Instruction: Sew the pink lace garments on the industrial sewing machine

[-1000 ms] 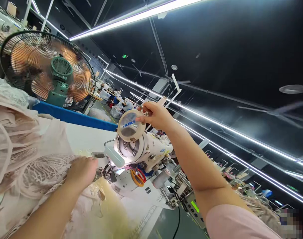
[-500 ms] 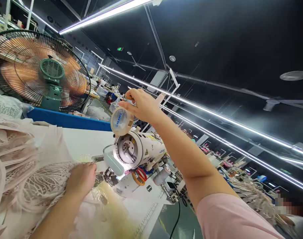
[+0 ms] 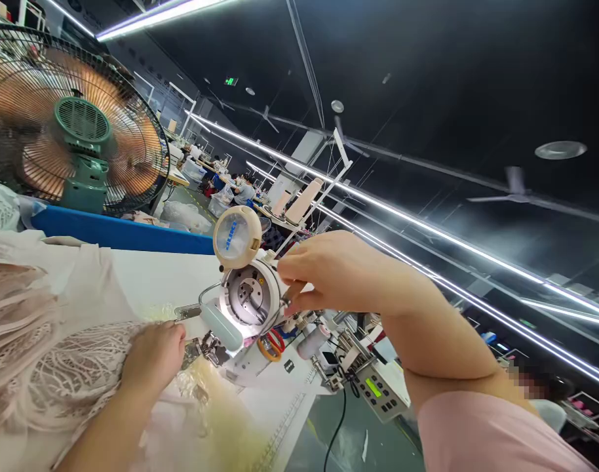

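Observation:
A white sewing machine (image 3: 253, 303) stands at the centre, its round end cover (image 3: 236, 236) swung up above the bare handwheel. My right hand (image 3: 336, 272) hovers over the machine body just right of the handwheel, fingers curled and close together, with nothing visible in them. My left hand (image 3: 154, 354) presses down on pale pink lace fabric (image 3: 48, 334) just left of the presser foot, fingers bent over the cloth. Orange-handled scissors (image 3: 271, 345) lie on the machine bed below my right hand.
A big green-and-copper fan (image 3: 78, 124) spins at the upper left behind a blue table edge (image 3: 117, 233). A control panel (image 3: 375, 390) with a green display and cables hangs at the machine's right. Thread cones (image 3: 299, 200) stand behind. Other workers sit far off.
My right hand let go of the round cover and dropped to the machine body beside the handwheel. The cover stays tilted up. My left hand stayed on the lace.

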Demonstrator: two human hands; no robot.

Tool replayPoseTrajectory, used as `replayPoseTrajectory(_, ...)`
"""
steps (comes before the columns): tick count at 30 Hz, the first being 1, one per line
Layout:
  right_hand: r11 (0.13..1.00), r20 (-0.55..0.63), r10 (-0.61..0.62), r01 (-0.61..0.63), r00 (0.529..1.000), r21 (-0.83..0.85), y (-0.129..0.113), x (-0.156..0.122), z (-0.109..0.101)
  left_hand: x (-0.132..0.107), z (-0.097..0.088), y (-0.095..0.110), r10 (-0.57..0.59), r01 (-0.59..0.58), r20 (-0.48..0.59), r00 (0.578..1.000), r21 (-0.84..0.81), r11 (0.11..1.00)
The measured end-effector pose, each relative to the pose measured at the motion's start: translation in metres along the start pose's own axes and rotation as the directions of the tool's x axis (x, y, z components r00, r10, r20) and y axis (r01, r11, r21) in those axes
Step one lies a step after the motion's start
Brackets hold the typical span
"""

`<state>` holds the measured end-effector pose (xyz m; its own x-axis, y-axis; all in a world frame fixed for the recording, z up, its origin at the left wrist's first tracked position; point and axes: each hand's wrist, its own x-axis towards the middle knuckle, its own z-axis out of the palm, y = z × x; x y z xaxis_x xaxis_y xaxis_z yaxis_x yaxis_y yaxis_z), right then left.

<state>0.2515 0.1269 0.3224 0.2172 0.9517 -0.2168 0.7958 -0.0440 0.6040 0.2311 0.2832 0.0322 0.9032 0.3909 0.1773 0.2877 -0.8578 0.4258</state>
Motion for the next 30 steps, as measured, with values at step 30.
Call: replayPoseTrajectory(30,0.976,0.192,-0.190,0.207,0.963,-0.073,-0.026,0.066,0.041,-0.001,-0.007,0.000,0.025,-0.024,0.050,0.998,-0.029,0.999)
